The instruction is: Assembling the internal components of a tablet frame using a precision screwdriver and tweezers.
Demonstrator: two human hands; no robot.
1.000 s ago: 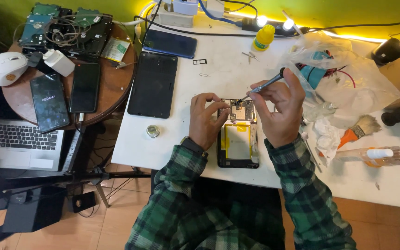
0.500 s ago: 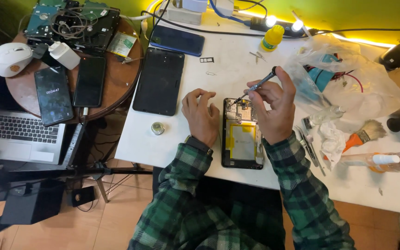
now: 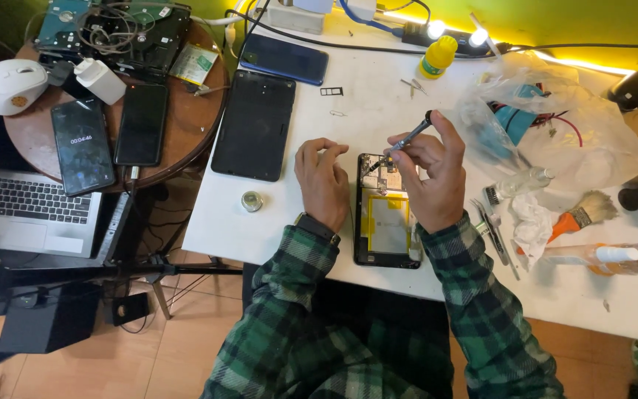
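Observation:
An opened phone point(image 3: 387, 222) with a yellow battery lies on the white table point(image 3: 378, 103), its back cover off. My right hand point(image 3: 431, 176) grips a thin screwdriver point(image 3: 402, 142) whose tip points down into the phone's upper left part. My left hand point(image 3: 323, 181) rests beside the phone's left edge, fingers curled toward its top, holding nothing that I can see. Both sleeves are green plaid.
A black back cover point(image 3: 253, 125) and a blue phone point(image 3: 283, 59) lie left of the work. A small round tin point(image 3: 252, 201) sits near the table edge. A brush point(image 3: 583, 212), tweezers point(image 3: 493, 233), plastic bag point(image 3: 548, 133) and yellow bottle point(image 3: 436, 57) are at right. A round wooden table point(image 3: 186, 144) holds phones.
The view shifted slightly, so the things sit lower and further right in frame. My right hand still holds the screwdriver at the phone's top; my left hand stays beside it.

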